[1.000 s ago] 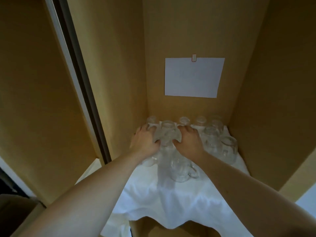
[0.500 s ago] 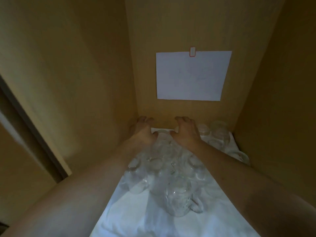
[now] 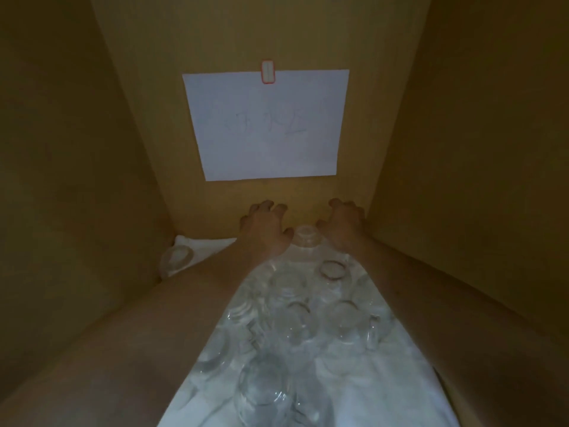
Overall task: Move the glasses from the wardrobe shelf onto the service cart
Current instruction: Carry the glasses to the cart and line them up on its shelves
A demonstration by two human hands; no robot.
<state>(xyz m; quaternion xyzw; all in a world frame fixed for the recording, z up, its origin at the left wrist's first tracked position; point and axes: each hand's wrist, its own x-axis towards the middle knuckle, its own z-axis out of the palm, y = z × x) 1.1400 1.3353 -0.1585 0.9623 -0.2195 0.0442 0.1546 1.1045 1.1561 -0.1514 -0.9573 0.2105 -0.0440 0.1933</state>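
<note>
Several clear glasses (image 3: 295, 315) stand upside down, packed together on a white cloth (image 3: 391, 383) on the wardrobe shelf. Both my arms reach over them to the back wall. My left hand (image 3: 264, 229) and my right hand (image 3: 341, 224) lie on the back row with fingers curled down behind it. One glass (image 3: 305, 237) shows between the two hands. What the fingers close on is hidden. A single glass (image 3: 177, 260) stands apart in the back left corner. The service cart is out of view.
A white sheet of paper (image 3: 264, 124) with faint writing is clipped to the brown back wall. Brown side walls (image 3: 77, 180) close in on both sides. The light is dim.
The camera has moved deeper into the wardrobe. Both hands have gone from the middle glasses to the back row at the wall, and the door edge has left the view.
</note>
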